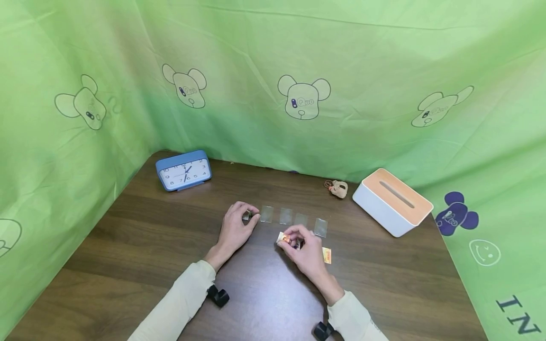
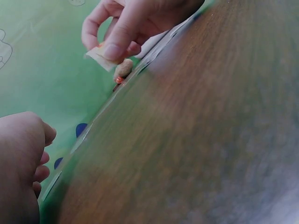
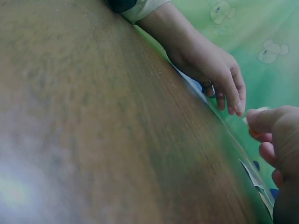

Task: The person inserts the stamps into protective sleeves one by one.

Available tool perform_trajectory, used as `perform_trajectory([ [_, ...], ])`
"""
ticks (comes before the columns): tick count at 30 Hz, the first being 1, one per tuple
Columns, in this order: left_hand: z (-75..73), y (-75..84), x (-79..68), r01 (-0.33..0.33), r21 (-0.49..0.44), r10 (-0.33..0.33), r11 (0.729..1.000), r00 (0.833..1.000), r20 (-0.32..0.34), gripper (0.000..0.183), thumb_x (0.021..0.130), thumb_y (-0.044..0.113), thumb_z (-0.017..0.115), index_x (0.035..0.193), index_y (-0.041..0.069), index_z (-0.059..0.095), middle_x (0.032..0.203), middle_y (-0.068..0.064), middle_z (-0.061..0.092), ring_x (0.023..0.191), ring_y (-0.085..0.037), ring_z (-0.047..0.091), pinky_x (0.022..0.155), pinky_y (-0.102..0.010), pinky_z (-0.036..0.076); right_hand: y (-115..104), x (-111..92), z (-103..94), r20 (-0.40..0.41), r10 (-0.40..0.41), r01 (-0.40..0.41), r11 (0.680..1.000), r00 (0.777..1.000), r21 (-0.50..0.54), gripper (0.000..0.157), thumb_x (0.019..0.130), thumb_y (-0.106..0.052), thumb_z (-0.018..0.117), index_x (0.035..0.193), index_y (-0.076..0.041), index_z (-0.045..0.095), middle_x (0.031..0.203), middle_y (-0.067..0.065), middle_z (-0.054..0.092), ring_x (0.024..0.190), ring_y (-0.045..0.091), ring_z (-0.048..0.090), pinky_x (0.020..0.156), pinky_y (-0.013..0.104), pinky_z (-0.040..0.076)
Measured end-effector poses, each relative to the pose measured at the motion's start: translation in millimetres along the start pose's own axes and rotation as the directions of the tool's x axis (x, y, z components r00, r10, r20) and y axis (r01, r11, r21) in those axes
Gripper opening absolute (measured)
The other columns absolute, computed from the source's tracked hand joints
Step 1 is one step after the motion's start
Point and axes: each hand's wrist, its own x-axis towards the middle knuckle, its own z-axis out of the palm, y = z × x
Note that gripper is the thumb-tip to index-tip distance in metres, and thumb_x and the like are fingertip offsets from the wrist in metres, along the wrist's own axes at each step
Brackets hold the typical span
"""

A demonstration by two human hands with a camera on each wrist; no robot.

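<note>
In the head view my left hand [image 1: 237, 226] is low over the table, fingers pointing down and loosely bent around a small clear plastic sleeve [image 1: 246, 215] that is partly covered by them. My right hand [image 1: 308, 253] pinches a small printed card [image 1: 283, 237], white with orange, between thumb and fingers. The left wrist view shows the card's pale side [image 2: 100, 58]. More printed pieces show under the right palm, mostly hidden. A yellow card [image 1: 327, 255] lies just right of that hand. Clear sleeves, including one at the row's right end [image 1: 321, 227], lie beyond the hands.
A blue clock [image 1: 184, 170] stands at the back left of the wooden table [image 1: 128, 246]. Toward the back right are a small beige plush keyring [image 1: 339, 189] and a white tissue box [image 1: 390, 203] with an orange top. Green printed cloth [image 1: 243, 113] hangs around the table.
</note>
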Motion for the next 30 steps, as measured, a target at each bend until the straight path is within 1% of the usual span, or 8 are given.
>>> perform_trajectory([
  [3, -0.7, 0.4, 0.1, -0.002, -0.002, 0.002, 1.0, 1.0, -0.001, 0.009, 0.096, 0.012, 0.086, 0.102, 0.009, 0.081, 0.108, -0.008, 0.074, 0.109, -0.033, 0.069, 0.098, -0.051, 0.054, -1, 0, 0.1, -0.032, 0.021, -0.018, 0.997, 0.999, 0.074, 0.039, 0.077, 0.003, 0.099, 0.109, -0.011, 0.08, 0.076, -0.005, 0.075, 0.068, 0.004, 0.063, 0.067, 0.031, 0.052],
  [4, -1.0, 0.6, 0.1, -0.001, -0.002, 0.001, 1.0, 1.0, 0.001, 0.009, 0.096, 0.012, 0.086, 0.102, 0.01, 0.081, 0.108, -0.008, 0.074, 0.109, -0.033, 0.069, 0.098, -0.051, 0.053, -1, 0, 0.1, -0.043, 0.023, -0.019, 0.996, 0.999, 0.088, 0.039, 0.077, 0.003, 0.099, 0.11, -0.011, 0.081, 0.076, -0.003, 0.075, 0.068, 0.003, 0.062, 0.063, 0.031, 0.053],
  [6, -1.4, 0.8, 0.1, -0.003, 0.0, 0.003, 1.0, 1.0, 0.0, 0.008, 0.096, 0.012, 0.086, 0.102, 0.01, 0.081, 0.108, -0.008, 0.074, 0.109, -0.033, 0.069, 0.098, -0.051, 0.053, -2, 0, 0.4, -0.064, 0.024, -0.017, 0.994, 0.998, 0.112, 0.036, 0.079, 0.003, 0.098, 0.109, -0.01, 0.083, 0.077, -0.001, 0.076, 0.069, 0.003, 0.062, 0.061, 0.028, 0.052],
  [13, 0.7, 0.3, 1.7, -0.003, 0.019, 0.003, 1.0, 1.0, -0.01, 0.009, 0.094, 0.01, 0.087, 0.102, 0.009, 0.082, 0.108, -0.008, 0.074, 0.106, -0.033, 0.067, 0.098, -0.051, 0.052, -4, 1, 1.9, -0.134, 0.044, -0.025, 0.99, 0.99, 0.137, 0.027, 0.083, 0.006, 0.093, 0.104, -0.005, 0.081, 0.084, 0.008, 0.082, 0.077, 0.001, 0.071, 0.067, 0.021, 0.054],
  [17, 5.9, 1.1, 3.4, -0.014, 0.05, 0.015, 0.999, 1.0, -0.017, 0.014, 0.09, 0.009, 0.09, 0.102, 0.008, 0.083, 0.109, -0.011, 0.074, 0.105, -0.035, 0.064, 0.097, -0.053, 0.05, -5, 0, 1.1, -0.146, 0.071, -0.049, 0.987, 0.987, 0.152, 0.023, 0.083, 0.006, 0.093, 0.096, -0.005, 0.078, 0.084, 0.008, 0.082, 0.076, 0.0, 0.07, 0.063, 0.016, 0.051],
  [23, 13.6, 4.9, 5.9, -0.007, 0.136, 0.007, 0.991, 1.0, 0.006, 0.024, 0.09, 0.019, 0.093, 0.11, 0.007, 0.085, 0.118, -0.012, 0.072, 0.116, -0.039, 0.057, 0.097, -0.056, 0.041, -3, 0, 0.9, -0.156, 0.085, -0.055, 0.98, 0.984, 0.192, 0.019, 0.087, 0.004, 0.091, 0.093, -0.007, 0.078, 0.085, 0.008, 0.082, 0.079, 0.001, 0.072, 0.064, 0.013, 0.05],
  [28, 14.9, 6.5, 7.7, -0.015, 0.233, 0.003, 0.972, 0.999, 0.051, 0.039, 0.091, 0.031, 0.093, 0.122, 0.008, 0.086, 0.13, -0.014, 0.069, 0.123, -0.042, 0.052, 0.097, -0.06, 0.036, -2, 1, 0.5, -0.155, 0.089, -0.058, 0.98, 0.984, 0.193, 0.018, 0.088, 0.002, 0.091, 0.093, -0.009, 0.078, 0.085, 0.006, 0.083, 0.08, 0.002, 0.073, 0.065, 0.014, 0.051],
  [30, 14.8, 6.3, 7.7, -0.024, 0.266, 0.008, 0.964, 0.998, 0.062, 0.04, 0.092, 0.033, 0.092, 0.124, 0.01, 0.085, 0.134, -0.015, 0.068, 0.125, -0.043, 0.05, 0.097, -0.06, 0.035, -2, 1, 0.2, -0.15, 0.095, -0.065, 0.979, 0.984, 0.195, 0.018, 0.088, 0.002, 0.091, 0.093, -0.009, 0.078, 0.085, 0.005, 0.083, 0.08, 0.002, 0.073, 0.064, 0.014, 0.051],
])
